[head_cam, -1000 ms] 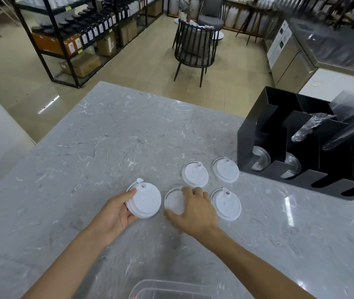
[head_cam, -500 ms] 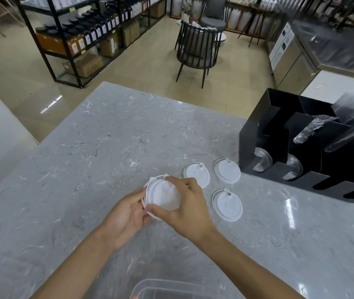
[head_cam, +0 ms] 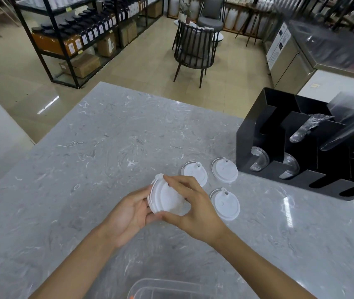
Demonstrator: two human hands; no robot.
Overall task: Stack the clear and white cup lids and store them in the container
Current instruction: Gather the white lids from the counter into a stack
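Grey marble counter (head_cam: 111,147), three white lids (head_cam: 224,170) (flat), black organiser (head_cam: 258,130), clear container (head_cam: 150,290)

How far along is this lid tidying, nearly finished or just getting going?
Early to midway, it seems. Done: a few lids are gathered into a stack. In hand: the left hand and right hand hold that stack together. Left: three white lids lie loose on the counter, and nothing visibly sits in the clear container yet.
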